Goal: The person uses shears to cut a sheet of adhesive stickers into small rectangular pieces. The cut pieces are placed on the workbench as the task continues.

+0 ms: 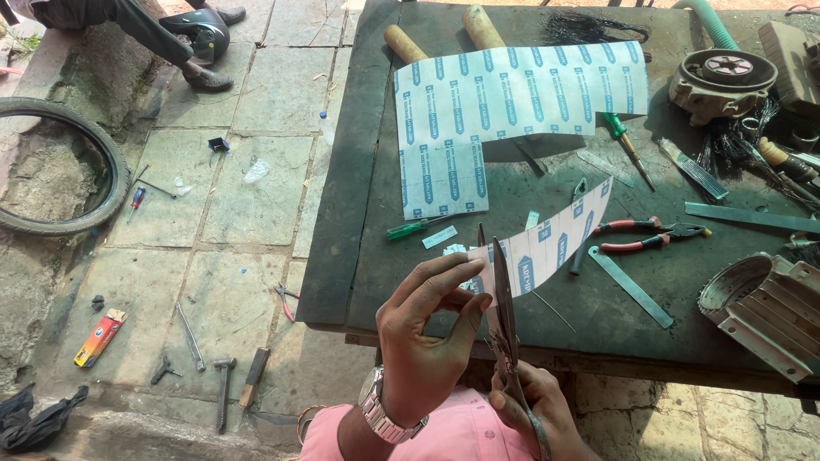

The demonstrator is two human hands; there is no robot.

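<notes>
Paper strip (555,239), white with blue print, looks light and floppy, best pinched near the cut; its long axis runs up-right from the left hand (427,333) fingers pinching its near end. Right hand (534,405) grips scissors (504,299), blades pointing upward beside those fingertips.

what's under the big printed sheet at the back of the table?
Two wooden handles poke out from under the printed sheet at its top edge. Their other ends are covered, so the tool type is unknown.

An orange and blue rectangular packet (99,336) lies on the stone floor at lower left. A white sheet (504,111) with blue printed labels lies on the desk (359,213).
</notes>
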